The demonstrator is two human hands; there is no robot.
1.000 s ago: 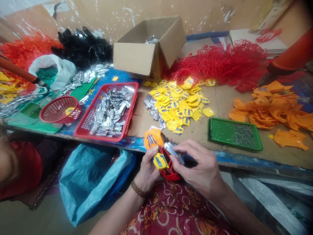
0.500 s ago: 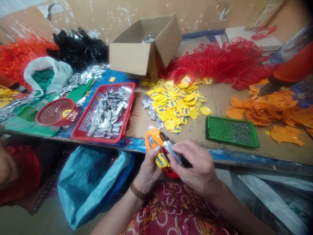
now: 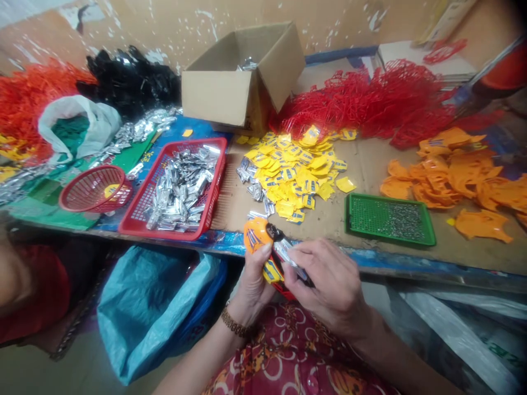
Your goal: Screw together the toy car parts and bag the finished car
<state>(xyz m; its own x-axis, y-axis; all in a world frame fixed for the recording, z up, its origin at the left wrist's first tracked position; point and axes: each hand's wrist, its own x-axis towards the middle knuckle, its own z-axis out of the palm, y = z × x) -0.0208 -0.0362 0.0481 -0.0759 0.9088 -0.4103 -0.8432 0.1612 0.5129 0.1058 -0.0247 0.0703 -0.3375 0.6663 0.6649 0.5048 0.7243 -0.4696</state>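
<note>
My left hand (image 3: 256,277) is closed around a toy vehicle (image 3: 257,233) with an orange body, a yellow panel and a red part below, held just off the table's front edge. The thumb presses on it near the orange end. My right hand (image 3: 329,280) pinches a shiny silver plastic piece (image 3: 283,249) against the toy's side, next to a black part. How far the silver piece is seated I cannot tell. Just beyond the toy lies a heap of yellow printed pieces (image 3: 296,170), with some silver pieces (image 3: 257,191) at its left edge.
A red basket (image 3: 224,181) of silver pieces stands left, a green tray (image 3: 349,219) of small metal bits right. Orange shells (image 3: 457,175), red frames (image 3: 370,104) and a cardboard box (image 3: 216,99) lie behind. A blue bag (image 3: 135,307) hangs below the edge. Another person's arm (image 3: 14,269) shows left.
The silver piece and my right fingers have shifted slightly against the toy, which has turned a little so more black shows. At the upper right, another person's orange sleeve has drawn back from the orange shells.
</note>
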